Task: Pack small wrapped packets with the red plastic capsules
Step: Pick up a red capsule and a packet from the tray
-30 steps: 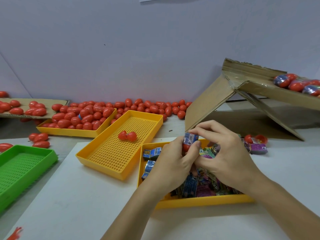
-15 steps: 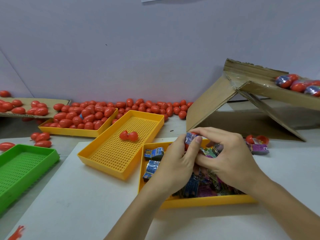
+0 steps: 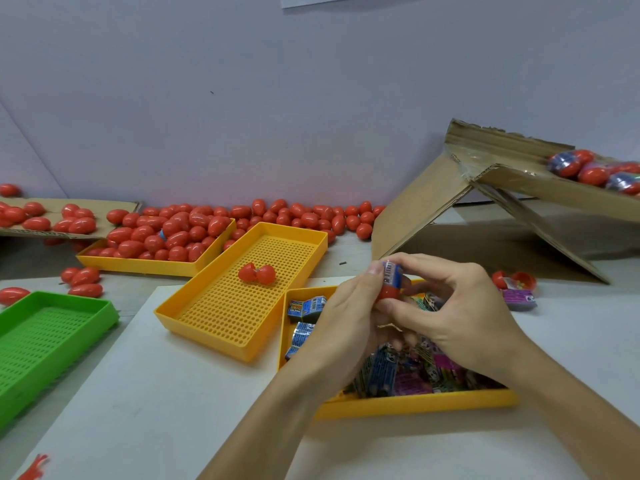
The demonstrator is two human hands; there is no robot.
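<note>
A pale lilac wall (image 3: 242,98) backs a white work table (image 3: 156,393) strewn with trays. Above the near yellow tray (image 3: 415,407), which is heaped with small wrapped packets (image 3: 408,372), both hands meet. The left hand (image 3: 346,323) curls round a red capsule half (image 3: 389,292), its thumb lying along the blue packet (image 3: 392,275) that stands in the half's mouth. The right hand (image 3: 460,317) closes in from the other side, fingers bent over the packet's top and thumb against the capsule; whether its fingertips press the packet cannot be told. Just left of the hands lies a yellow perforated tray (image 3: 221,327) holding one opened capsule (image 3: 257,273), its two halves side by side. Farther left stands a green tray (image 3: 52,334). Beyond the left hand, a yellow tray of closed red capsules (image 3: 166,237) sits near the wall, with more scattered along it. Past the right hand, a cardboard box (image 3: 485,188) tilts on its flaps, filled capsules (image 3: 595,171) in it; another opened capsule and a purple packet (image 3: 517,296) lie just right of that hand.
</note>
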